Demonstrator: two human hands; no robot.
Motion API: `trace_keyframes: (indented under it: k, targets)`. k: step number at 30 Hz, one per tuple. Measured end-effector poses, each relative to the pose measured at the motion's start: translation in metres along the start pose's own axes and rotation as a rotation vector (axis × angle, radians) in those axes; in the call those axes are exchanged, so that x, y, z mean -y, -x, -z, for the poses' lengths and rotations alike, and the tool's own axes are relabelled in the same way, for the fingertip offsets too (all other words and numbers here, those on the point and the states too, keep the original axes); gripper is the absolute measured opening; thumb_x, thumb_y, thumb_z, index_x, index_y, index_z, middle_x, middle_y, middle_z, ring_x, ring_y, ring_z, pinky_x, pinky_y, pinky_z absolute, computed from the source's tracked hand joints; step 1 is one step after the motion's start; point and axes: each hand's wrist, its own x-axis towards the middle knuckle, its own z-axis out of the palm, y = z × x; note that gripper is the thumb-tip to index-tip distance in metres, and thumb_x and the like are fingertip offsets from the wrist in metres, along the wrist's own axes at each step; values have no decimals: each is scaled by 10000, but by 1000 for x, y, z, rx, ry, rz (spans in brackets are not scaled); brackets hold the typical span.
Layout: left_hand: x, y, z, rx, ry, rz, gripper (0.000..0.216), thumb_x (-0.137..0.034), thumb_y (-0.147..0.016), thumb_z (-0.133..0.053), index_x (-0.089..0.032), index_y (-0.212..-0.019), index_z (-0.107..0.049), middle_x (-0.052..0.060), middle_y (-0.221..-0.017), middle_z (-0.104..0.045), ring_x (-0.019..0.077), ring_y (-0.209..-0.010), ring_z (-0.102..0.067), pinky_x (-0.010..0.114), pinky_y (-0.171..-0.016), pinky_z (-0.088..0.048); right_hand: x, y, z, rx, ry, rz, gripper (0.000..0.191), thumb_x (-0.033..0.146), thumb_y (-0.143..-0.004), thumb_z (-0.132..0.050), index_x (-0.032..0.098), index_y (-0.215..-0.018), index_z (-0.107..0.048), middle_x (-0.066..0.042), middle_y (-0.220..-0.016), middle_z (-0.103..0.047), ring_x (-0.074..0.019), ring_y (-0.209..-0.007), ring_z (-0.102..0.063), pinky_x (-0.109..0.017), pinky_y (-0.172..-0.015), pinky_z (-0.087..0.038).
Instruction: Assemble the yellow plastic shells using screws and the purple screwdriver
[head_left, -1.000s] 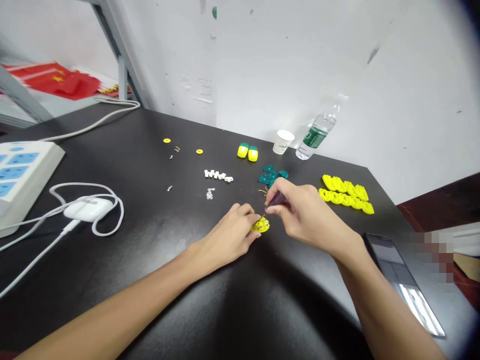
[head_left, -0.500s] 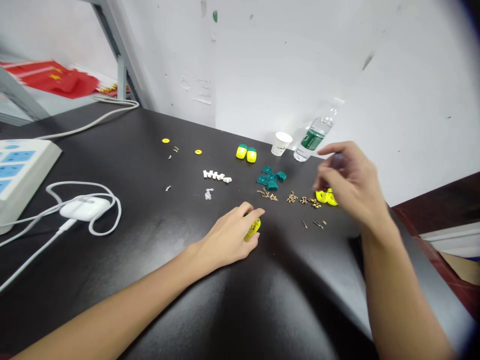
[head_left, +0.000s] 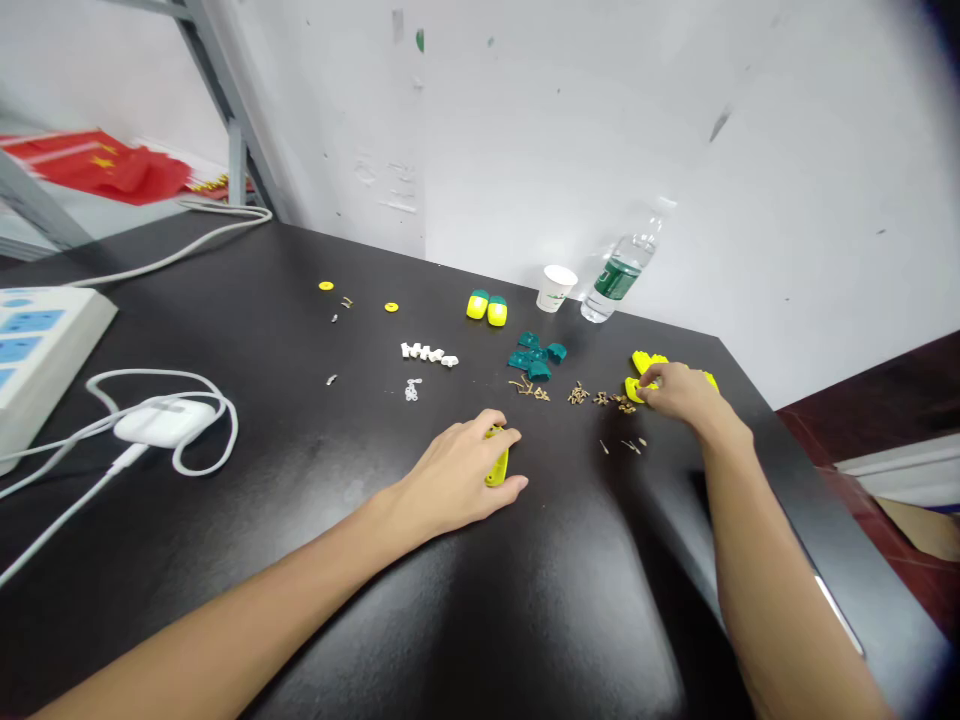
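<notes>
My left hand (head_left: 463,472) rests on the black table (head_left: 300,520) near its middle, fingers closed round a small yellow plastic part (head_left: 496,466) held on edge. My right hand (head_left: 679,392) reaches to the far right and lies curled on a row of yellow plastic shells (head_left: 643,372), its fingertips touching them. Small brass screws (head_left: 592,398) are scattered between the two hands. Teal plastic pieces (head_left: 534,356) lie just beyond the screws.
Two yellow-and-teal assembled pieces (head_left: 486,307), a paper cup (head_left: 556,287) and a water bottle (head_left: 619,270) stand by the wall. White clips (head_left: 427,353) and yellow discs (head_left: 391,306) lie further left. A white charger with cable (head_left: 162,420) and a power strip (head_left: 41,340) sit at the left.
My right hand left the yellow part at the centre, swung right and came down on the yellow shells. The left hand turned the yellow part on edge and closed round it.
</notes>
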Motion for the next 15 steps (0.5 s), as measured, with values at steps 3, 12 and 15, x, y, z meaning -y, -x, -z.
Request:
trace_keyframes:
  k: [3, 12, 15]
  targets:
    - [-1, 0, 1, 0, 38, 28, 515, -488, -885, -596, -179, -1296, -604, 121, -1339, -536, 283, -940, -671, 461, -858, -553, -5, -7, -8, 34, 30, 1, 226, 327, -814, -580, 198, -929, -726, -99, -914, -718, -252, -836, -653, -324, -698, -431]
    - [3, -2, 7, -92, 222, 99, 501, -563, -961, -454, -191, -1245, -631, 95, -1253, -564, 206, -864, -658, 411, -834, -555, -6, -12, -15, 43, 45, -7, 245, 381, -852, -532, 195, -909, -681, -102, -885, -700, -244, -795, -644, -318, -673, -422]
    - [16, -8, 7, -193, 205, 67, 391, -448, -987, -460, -170, -1168, -666, 85, -1152, -603, 186, -855, -635, 381, -830, -544, -4, -12, -16, 47, 43, -16, 208, 361, -833, -544, 195, -858, -666, -108, -866, -691, -246, -780, -640, -316, -661, -415]
